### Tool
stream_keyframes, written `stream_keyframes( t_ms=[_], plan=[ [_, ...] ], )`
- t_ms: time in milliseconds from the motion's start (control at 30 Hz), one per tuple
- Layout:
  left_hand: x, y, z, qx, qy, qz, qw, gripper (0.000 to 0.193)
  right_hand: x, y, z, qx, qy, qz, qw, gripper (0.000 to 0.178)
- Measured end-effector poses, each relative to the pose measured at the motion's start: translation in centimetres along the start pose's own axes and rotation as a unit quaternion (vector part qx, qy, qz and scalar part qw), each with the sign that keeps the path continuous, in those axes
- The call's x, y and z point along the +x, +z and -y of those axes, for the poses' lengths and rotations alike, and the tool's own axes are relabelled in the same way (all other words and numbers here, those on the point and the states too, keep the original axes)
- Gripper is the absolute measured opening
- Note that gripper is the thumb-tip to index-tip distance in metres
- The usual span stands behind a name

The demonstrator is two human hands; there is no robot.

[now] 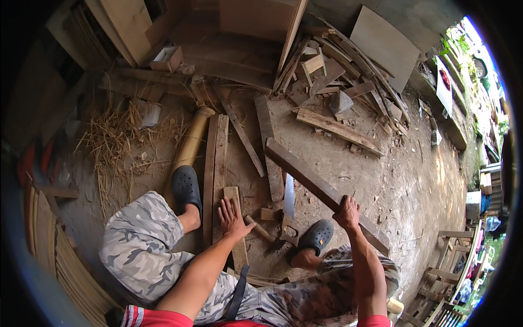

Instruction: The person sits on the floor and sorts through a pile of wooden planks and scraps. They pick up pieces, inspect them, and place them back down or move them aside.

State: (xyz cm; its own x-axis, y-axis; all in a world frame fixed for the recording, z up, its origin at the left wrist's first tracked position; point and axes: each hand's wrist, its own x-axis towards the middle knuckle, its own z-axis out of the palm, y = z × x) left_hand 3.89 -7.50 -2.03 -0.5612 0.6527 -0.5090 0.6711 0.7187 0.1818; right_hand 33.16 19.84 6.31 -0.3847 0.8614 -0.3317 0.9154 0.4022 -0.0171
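Note:
My right hand (347, 212) is wrapped round a dark wooden beam (306, 177), which slants from the middle of the view down to the right, near my right knee. With its fingers spread, my left hand (232, 220) lies over a short, light wooden board (239, 252) between my legs. Right of that hand is a short wooden handle (260, 229); what it belongs to is hard to make out. A handsaw (289, 201) lies by my right shoe, its blade partly under the beam's line. Beside it sits a small wood block (267, 213).
Long planks (220, 147) and a thick bamboo pole (193, 136) lie ahead of my left shoe. Straw (117, 139) covers the ground at left. A scrap wood pile (332, 71) stands at the back right, with a loose beam (338, 131) before it.

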Motion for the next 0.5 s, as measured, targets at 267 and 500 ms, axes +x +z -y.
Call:
stream_keyframes(
  t_ms=[267,500],
  plan=[
    [2.1,-1.8,0.3,0.007,-0.002,0.186,0.983,0.148,6.5,-0.9,-2.1,-0.025,0.020,-0.021,0.999,0.053],
    [3.4,-3.6,0.1,0.012,-0.014,0.302,0.953,0.153,11.8,0.5,-3.3,-0.047,0.002,0.006,0.999,0.056]
  ],
)
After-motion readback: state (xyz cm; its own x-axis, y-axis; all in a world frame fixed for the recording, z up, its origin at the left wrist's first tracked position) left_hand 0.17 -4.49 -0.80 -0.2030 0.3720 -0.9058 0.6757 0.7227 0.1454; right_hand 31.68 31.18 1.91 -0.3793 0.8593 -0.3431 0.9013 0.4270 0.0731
